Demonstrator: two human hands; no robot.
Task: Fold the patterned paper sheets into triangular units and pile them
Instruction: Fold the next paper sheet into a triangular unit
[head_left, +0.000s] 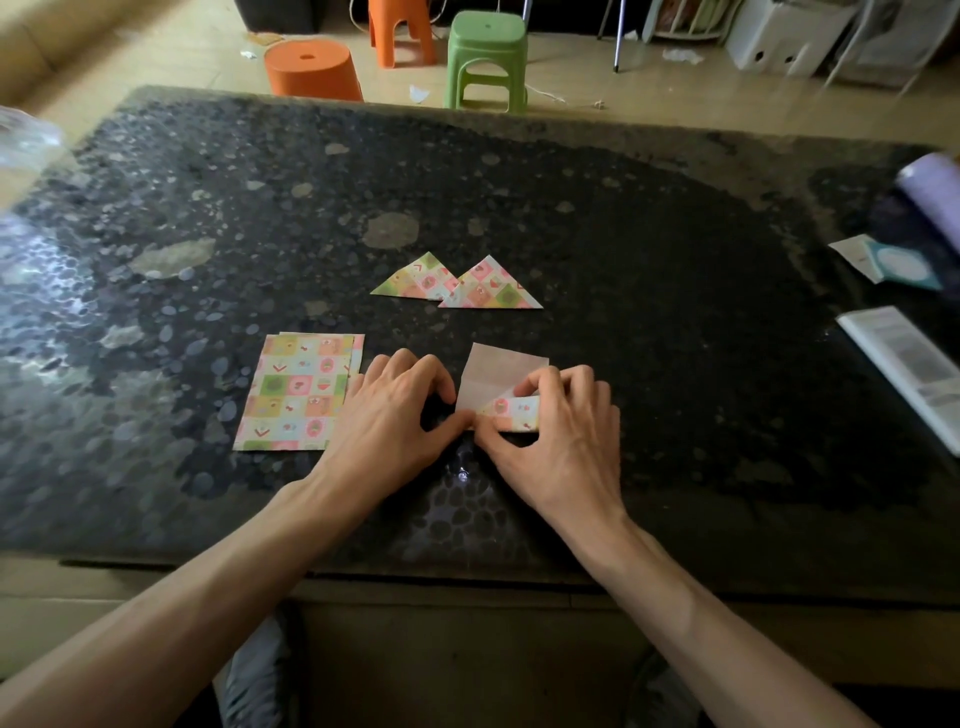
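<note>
Flat sheets (296, 392) lie left of the half-folded sheet (501, 387), triangles (457, 283) behind.

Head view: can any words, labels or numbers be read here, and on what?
Nothing can be read.
Booklet at the right edge: printed text, too blurred.
Teal packet beyond it: round label, too blurred.
Patterned sheets: small pictures only, no words.

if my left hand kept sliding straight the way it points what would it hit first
The half-folded patterned paper sheet, already at the left hand's fingers. Beyond it, probably the right-hand folded patterned triangle, though depth is unclear.
</note>
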